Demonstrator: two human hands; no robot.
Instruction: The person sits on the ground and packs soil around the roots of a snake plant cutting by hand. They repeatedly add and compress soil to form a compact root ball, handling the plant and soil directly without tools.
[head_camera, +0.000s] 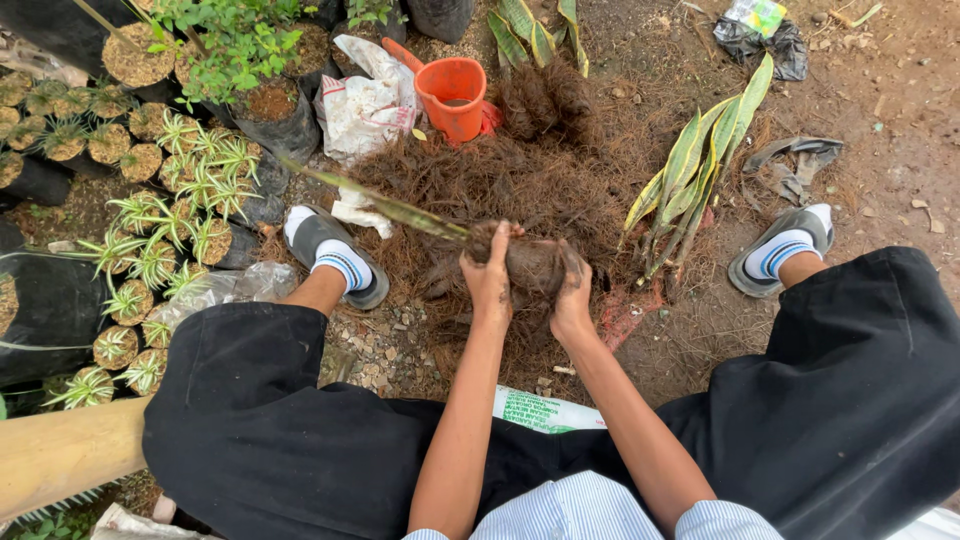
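Here left hand and right hand clasp round fibrous root ball, long leaf attached

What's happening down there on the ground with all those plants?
A person sits over a pile of brown fibre. Both hands, left hand and right hand, grip a root ball wrapped in fibre, its long leaf pointing left. An orange pot stands beyond, a loose plant lies to the right, and small potted plants crowd the left.

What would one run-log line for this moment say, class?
left hand: grips root ball | right hand: cups same root ball | long leaf: sticks out leftward | orange pot: beyond, on ground
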